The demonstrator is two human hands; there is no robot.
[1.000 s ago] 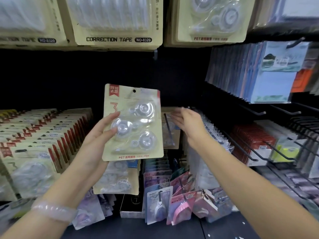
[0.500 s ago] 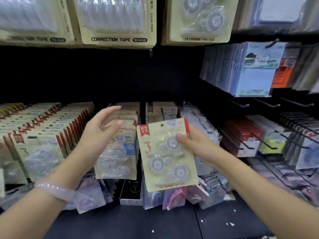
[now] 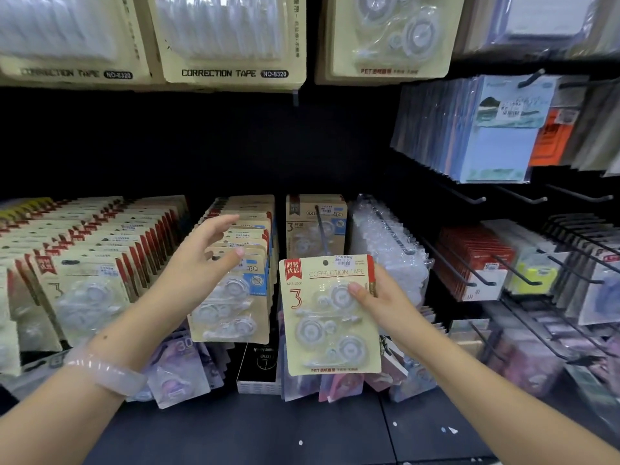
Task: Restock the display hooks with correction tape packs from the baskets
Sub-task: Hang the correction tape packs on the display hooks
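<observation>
Before the hooks, our right hand (image 3: pixel 385 307) pinches the light, stiff-carded correction tape pack (image 3: pixel 330 315) by its edge; our left hand (image 3: pixel 201 263) hovers spread, holding nothing.

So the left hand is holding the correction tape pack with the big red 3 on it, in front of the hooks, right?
Not quite: the right hand holds the correction tape pack, thumb on its front. The head view shows the left hand open and holding nothing, by the neighbouring row of packs.
</observation>
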